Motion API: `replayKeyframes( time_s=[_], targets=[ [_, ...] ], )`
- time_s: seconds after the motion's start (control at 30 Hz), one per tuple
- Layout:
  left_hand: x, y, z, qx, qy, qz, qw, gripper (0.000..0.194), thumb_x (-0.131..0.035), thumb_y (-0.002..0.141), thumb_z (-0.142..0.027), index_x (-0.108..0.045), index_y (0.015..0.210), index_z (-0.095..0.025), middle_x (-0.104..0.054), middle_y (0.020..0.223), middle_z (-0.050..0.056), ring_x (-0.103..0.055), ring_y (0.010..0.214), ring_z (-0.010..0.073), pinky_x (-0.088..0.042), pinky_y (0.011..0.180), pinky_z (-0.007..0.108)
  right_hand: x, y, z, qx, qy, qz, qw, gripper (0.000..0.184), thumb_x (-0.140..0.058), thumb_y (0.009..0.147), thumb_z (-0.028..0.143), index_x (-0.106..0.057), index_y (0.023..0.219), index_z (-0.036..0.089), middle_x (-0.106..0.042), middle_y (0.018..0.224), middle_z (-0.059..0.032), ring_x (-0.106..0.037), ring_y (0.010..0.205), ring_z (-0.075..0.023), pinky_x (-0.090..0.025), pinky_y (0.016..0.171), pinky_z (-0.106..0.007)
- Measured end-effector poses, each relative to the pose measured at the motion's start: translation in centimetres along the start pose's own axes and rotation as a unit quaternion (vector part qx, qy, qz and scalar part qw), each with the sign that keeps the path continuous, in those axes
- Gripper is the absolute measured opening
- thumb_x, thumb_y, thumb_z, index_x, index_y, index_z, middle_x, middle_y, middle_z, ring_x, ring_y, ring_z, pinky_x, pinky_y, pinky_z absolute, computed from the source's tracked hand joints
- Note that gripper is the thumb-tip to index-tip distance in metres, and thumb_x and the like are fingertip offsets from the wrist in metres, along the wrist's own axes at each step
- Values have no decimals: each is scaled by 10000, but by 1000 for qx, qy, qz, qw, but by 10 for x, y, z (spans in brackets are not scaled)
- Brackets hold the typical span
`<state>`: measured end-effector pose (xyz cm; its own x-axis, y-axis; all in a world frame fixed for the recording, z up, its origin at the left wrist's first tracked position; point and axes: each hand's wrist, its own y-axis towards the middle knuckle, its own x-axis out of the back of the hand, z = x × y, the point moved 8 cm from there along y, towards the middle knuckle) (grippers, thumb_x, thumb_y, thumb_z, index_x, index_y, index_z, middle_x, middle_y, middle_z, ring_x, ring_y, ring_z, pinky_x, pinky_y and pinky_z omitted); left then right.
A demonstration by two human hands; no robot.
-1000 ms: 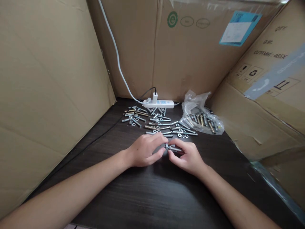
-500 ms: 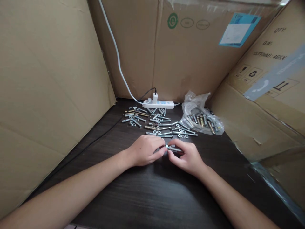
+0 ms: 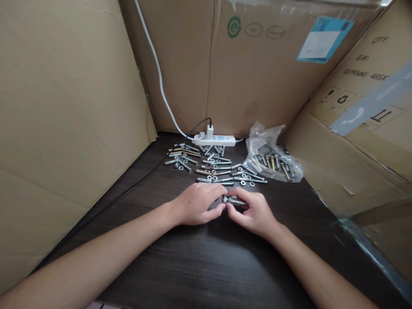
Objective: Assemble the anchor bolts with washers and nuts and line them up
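Over the dark table, my right hand (image 3: 252, 210) grips an expansion bolt (image 3: 237, 201) lying roughly level between thumb and fingers. A hex nut (image 3: 225, 199) sits at the bolt's left end, with washers just behind it. My left hand (image 3: 201, 204) is closed round that nut with thumb and fingertips; part of the contact is hidden. Beyond my hands lie several loose bolts, sleeves (image 3: 202, 172) and washers (image 3: 242, 183) in loose rows.
A clear plastic bag (image 3: 267, 141) with several assembled bolts stands at the back right. Behind the loose parts is a white power strip (image 3: 225, 140) with a plugged-in charger. A black cable (image 3: 128, 189) crosses the table on the left. Cardboard boxes (image 3: 180, 64) wall in the back and sides.
My left fingers have shifted slightly round the nut, closing and loosening as if in small turns. My right hand keeps its hold on the bolt in the same place.
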<state>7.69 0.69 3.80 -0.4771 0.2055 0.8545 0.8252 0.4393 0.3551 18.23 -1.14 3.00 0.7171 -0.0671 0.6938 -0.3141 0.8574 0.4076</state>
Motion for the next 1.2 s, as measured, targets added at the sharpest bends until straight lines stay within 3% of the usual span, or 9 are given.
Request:
replayKeyframes(
  time_s=[0.37,0.53,0.7,1.2],
  targets=[
    [0,1,4,12,56,2,998,261,-334,950,-303,-523,838,-163,-584,792,20,-541,726,152,-416,684,273,-2,1,2,-6,-13,13,1000,100,-565,769,235,-604,842,178,-587,612,22,-509,491,-92,-398,505,-188],
    [8,-2,1,3,13,-39,999,150,-406,892,-271,-481,964,-164,-566,867,32,-536,740,151,-440,687,273,0,1,1,-16,-7,8,1000,108,-567,769,233,-611,847,173,-604,638,15,-522,502,-93,-405,516,-190],
    [2,-2,-1,-14,-8,-17,1000,164,-451,849,-203,-462,1009,-170,-562,909,30,-547,758,145,-454,703,266,0,1,-1,-16,5,5,1000,133,-578,762,223,-621,880,177,-621,650,17,-535,509,-93,-406,518,-184],
    [-1,-1,3,-2,2,-14,1000,147,-467,862,-239,-493,987,-166,-580,894,27,-559,750,145,-454,687,260,1,0,0,-6,4,-2,1000,135,-582,762,214,-624,885,175,-626,661,13,-541,518,-92,-409,520,-182]
  ],
)
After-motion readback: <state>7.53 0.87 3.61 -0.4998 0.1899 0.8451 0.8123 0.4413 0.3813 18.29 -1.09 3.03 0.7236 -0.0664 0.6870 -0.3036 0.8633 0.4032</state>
